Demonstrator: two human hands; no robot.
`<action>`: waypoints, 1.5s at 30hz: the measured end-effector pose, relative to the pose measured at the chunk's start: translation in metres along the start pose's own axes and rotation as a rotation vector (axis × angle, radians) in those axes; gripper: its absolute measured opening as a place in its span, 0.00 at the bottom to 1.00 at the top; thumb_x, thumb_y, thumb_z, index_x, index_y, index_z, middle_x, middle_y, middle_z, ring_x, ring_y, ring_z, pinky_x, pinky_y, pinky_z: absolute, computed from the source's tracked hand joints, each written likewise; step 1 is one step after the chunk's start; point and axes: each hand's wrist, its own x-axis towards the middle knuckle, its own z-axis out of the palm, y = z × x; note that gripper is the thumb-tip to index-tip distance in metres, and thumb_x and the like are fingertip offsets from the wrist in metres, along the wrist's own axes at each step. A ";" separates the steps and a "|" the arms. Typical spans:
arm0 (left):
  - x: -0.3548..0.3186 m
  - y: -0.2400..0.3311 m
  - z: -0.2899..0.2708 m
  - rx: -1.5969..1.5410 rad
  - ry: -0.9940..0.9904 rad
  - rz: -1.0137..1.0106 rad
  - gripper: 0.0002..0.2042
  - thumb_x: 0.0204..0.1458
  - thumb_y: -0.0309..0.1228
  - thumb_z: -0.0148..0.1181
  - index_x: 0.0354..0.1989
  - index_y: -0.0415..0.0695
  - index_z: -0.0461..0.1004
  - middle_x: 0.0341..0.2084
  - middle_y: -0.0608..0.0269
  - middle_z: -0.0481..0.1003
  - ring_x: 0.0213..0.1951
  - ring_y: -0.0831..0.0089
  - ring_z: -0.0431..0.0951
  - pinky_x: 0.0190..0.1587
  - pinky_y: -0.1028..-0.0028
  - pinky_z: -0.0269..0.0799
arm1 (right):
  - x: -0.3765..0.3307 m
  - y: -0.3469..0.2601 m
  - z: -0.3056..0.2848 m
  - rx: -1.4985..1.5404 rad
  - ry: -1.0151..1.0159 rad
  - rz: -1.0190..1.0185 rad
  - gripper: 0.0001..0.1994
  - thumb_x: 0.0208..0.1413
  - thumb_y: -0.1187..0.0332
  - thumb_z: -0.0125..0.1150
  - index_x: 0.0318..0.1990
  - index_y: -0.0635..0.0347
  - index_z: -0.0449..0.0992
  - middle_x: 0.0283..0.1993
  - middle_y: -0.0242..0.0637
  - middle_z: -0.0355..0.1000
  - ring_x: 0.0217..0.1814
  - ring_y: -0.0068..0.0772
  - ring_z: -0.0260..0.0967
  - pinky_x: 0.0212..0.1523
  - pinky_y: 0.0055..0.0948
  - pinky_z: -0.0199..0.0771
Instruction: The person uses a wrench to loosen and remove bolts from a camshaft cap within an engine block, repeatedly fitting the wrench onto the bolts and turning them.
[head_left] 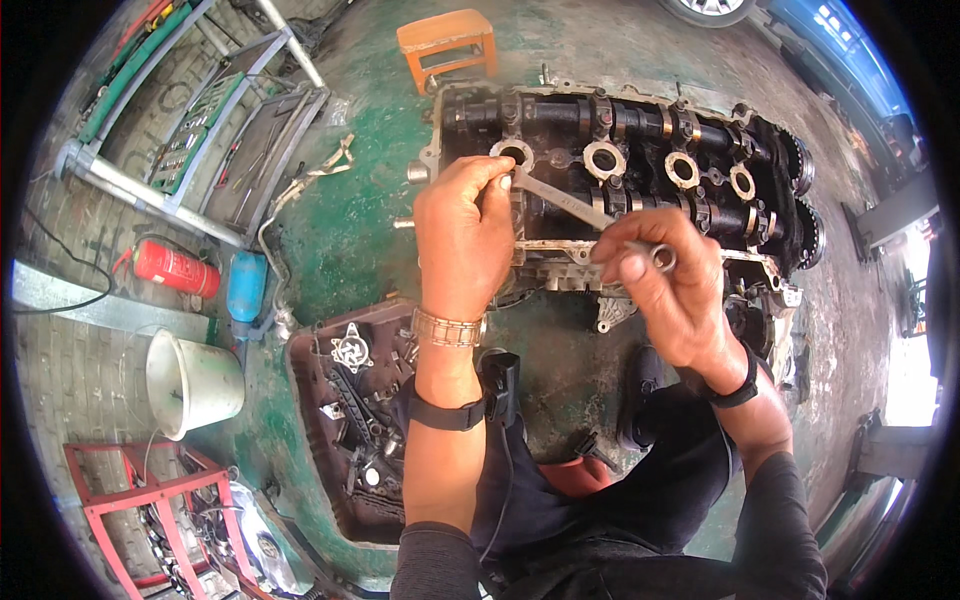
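A combination wrench [565,199] spans the gap between my two hands, above the near left part of an engine's cylinder head [560,180]. The fingers of my left hand [462,230] are pinched at the wrench's far end, beside the leftmost round opening. What that end sits on is hidden by the fingertips. My right hand [665,290] is closed around the near end, where the ring of the wrench shows between the fingers. Dark camshafts with bearing caps run left to right along the oily head.
A brown tray [300,400] of loose metal parts lies on the floor at my left. Beyond it are a white bucket [195,385], a red fire extinguisher [177,270] and a tool rack [150,190]. An orange stool [447,45] stands behind the engine.
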 end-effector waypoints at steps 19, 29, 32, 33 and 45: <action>0.000 -0.002 -0.003 0.004 -0.016 0.014 0.07 0.48 0.16 0.54 0.35 0.35 0.77 0.32 0.49 0.78 0.34 0.54 0.79 0.37 0.67 0.73 | 0.004 -0.009 0.008 -0.037 -0.104 -0.195 0.15 0.59 0.62 0.59 0.41 0.69 0.72 0.34 0.44 0.76 0.31 0.32 0.76 0.34 0.28 0.76; 0.000 0.001 0.000 -0.017 -0.015 -0.024 0.06 0.47 0.17 0.58 0.35 0.35 0.76 0.31 0.50 0.78 0.33 0.54 0.79 0.36 0.68 0.73 | 0.005 -0.003 -0.008 0.072 0.046 0.031 0.07 0.57 0.72 0.58 0.40 0.65 0.74 0.33 0.40 0.77 0.30 0.33 0.76 0.33 0.27 0.74; 0.000 0.000 -0.001 -0.013 -0.012 -0.016 0.06 0.47 0.17 0.58 0.35 0.35 0.76 0.31 0.50 0.78 0.33 0.54 0.79 0.36 0.68 0.73 | 0.004 0.000 -0.007 0.133 0.067 0.066 0.07 0.58 0.73 0.56 0.41 0.65 0.74 0.33 0.40 0.77 0.31 0.30 0.76 0.34 0.26 0.73; 0.000 0.000 -0.001 -0.014 -0.013 -0.016 0.06 0.47 0.17 0.58 0.35 0.35 0.76 0.31 0.50 0.78 0.33 0.54 0.79 0.36 0.68 0.73 | 0.004 0.000 -0.008 0.127 0.072 0.059 0.07 0.58 0.72 0.55 0.41 0.65 0.74 0.33 0.39 0.78 0.31 0.30 0.76 0.35 0.26 0.73; 0.000 0.000 -0.001 -0.012 -0.015 -0.012 0.06 0.47 0.18 0.58 0.34 0.35 0.77 0.32 0.50 0.78 0.33 0.55 0.79 0.37 0.68 0.73 | 0.003 0.003 -0.007 0.170 0.048 0.027 0.07 0.58 0.72 0.52 0.39 0.65 0.73 0.34 0.42 0.77 0.31 0.32 0.76 0.33 0.27 0.73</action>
